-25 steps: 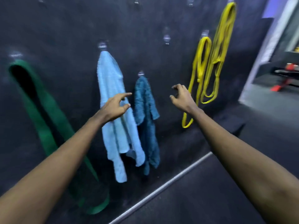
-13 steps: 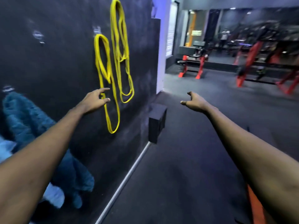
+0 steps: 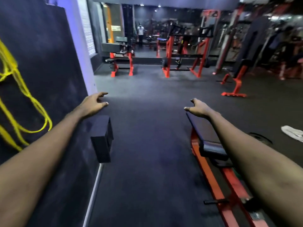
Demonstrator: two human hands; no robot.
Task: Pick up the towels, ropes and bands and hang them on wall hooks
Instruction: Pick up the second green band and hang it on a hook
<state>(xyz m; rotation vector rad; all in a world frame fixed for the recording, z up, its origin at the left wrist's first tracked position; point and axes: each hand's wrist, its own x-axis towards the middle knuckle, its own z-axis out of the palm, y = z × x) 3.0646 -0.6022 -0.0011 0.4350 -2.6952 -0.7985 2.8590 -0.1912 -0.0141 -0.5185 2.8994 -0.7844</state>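
Both arms reach out in front over the dark floor (image 3: 147,161) of a gym. The left hand (image 3: 94,104) is out in the air near the end of the dark wall (image 3: 41,46). Its fingers (image 3: 102,94) are loose and a little spread, and they hold nothing. The right hand (image 3: 199,108) is out in the air too, above the far end of a workout bench (image 3: 211,149) with a black pad and a red frame. Its fingers (image 3: 193,100) are loose, with one finger and the thumb sticking out, and they hold nothing.

The yellow bands (image 3: 12,69) hang on the wall at the far left, behind the left arm. They look blurry, and their tops go out of the picture. The hooks cannot be seen.

A white towel (image 3: 293,133) lies on the floor at the far right, well apart from both hands. A dark round plate (image 3: 260,137) lies on the floor just beside it.

A black block (image 3: 101,138) sticks out from the wall low down, under the left hand. A thin pale strip runs where the wall meets the floor.

Far back, red and black gym machines (image 3: 183,54) stand in a row. A person stands far away by the back wall, too small to see well.
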